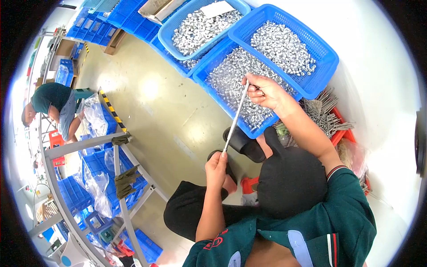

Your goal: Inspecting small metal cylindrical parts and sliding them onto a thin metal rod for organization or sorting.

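A thin silvery metal rod (237, 115) slants between my two hands, over the near edge of a blue bin. My left hand (216, 168) pinches its lower end. At the upper end, my right hand (263, 91) is closed round the tip, which the fingers partly cover. Under the right hand, the blue bin (254, 133) holds a heap of small shiny metal pieces (231, 66). A blue perforated basket (328, 53) with more such pieces rests on the bin's far right side.
A light blue basket (165, 42) of metal pieces stands at the back. Loose rods (321, 113) fill a red container (340, 133) at right. At left are a grey metal frame (89, 143), blue crates (95, 171) with plastic bags, and a bending person (53, 100).
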### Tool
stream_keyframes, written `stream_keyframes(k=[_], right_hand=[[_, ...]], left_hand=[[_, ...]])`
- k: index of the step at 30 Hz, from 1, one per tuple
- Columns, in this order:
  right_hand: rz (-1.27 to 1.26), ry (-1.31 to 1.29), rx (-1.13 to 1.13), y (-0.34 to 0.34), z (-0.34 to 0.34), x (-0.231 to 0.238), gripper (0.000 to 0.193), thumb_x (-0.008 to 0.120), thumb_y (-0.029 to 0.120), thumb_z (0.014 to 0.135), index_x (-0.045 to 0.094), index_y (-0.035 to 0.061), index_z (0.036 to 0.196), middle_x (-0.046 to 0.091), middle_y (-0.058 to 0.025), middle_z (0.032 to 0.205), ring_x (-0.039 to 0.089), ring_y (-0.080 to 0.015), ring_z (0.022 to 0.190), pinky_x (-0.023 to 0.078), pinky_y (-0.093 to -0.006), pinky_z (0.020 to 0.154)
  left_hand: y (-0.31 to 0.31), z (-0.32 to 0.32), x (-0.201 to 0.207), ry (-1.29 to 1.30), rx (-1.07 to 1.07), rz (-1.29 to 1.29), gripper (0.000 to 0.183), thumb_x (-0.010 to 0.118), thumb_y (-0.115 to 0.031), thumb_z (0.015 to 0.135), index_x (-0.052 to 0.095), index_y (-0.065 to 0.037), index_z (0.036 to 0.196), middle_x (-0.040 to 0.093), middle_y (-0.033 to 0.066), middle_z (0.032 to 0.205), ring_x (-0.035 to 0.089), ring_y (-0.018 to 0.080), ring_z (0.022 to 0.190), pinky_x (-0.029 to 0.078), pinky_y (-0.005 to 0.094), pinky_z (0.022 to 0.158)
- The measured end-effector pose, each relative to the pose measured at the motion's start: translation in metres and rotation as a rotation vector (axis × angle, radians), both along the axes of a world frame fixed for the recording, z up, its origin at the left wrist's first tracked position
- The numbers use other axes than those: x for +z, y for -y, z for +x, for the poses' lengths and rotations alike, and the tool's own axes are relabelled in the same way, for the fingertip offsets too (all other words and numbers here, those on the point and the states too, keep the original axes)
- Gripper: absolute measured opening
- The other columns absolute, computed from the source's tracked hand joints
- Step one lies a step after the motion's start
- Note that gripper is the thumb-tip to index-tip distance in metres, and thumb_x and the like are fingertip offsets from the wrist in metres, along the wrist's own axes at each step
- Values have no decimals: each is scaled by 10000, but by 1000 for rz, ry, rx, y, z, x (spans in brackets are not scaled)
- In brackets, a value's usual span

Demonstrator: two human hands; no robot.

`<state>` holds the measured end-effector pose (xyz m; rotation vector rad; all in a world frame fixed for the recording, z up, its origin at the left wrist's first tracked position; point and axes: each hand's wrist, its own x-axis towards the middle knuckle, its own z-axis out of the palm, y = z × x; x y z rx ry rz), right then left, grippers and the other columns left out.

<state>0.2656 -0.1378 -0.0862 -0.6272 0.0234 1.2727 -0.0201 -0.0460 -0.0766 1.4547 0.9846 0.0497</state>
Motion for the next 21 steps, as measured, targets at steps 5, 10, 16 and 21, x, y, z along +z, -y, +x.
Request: stream_keyframes(k=[5, 10, 16, 21], right_hand=[[-169, 387, 45, -3, 3, 16, 223, 548, 249, 861, 574, 31, 820, 407, 51, 548, 304, -10, 404, 224, -161, 351], [-254, 531, -58, -14, -9, 18, 205, 571, 232, 844, 589, 32, 802, 379, 63, 522, 284, -17, 387, 199, -177, 352], [-144, 435, -23, -12, -11, 17, 240, 516, 245, 879, 578, 13, 871, 377, 54, 546, 279, -11, 414, 192, -169, 360], [-21, 227, 15, -8, -10, 31, 351, 422, 277, 920, 541, -39, 1017, 398, 28, 595, 307, -13, 457, 216, -149, 368]], left_hand=[[-4, -6, -3, 9, -36, 165, 278, 533, -256, 876, 551, -42, 700, 433, -61, 578, 341, 28, 517, 266, 193, 462], [-6, -7, -1, -22, -37, 206, 278, 538, -253, 873, 563, -37, 699, 425, -63, 569, 344, 33, 519, 264, 195, 464], [-4, -6, -3, 35, 11, 121, 297, 529, -266, 878, 552, -37, 690, 412, -66, 557, 335, 29, 510, 250, 192, 456], [-4, -1, 0, 34, 15, 58, 300, 525, -277, 879, 534, -46, 688, 403, -64, 551, 329, 30, 498, 245, 193, 448]])
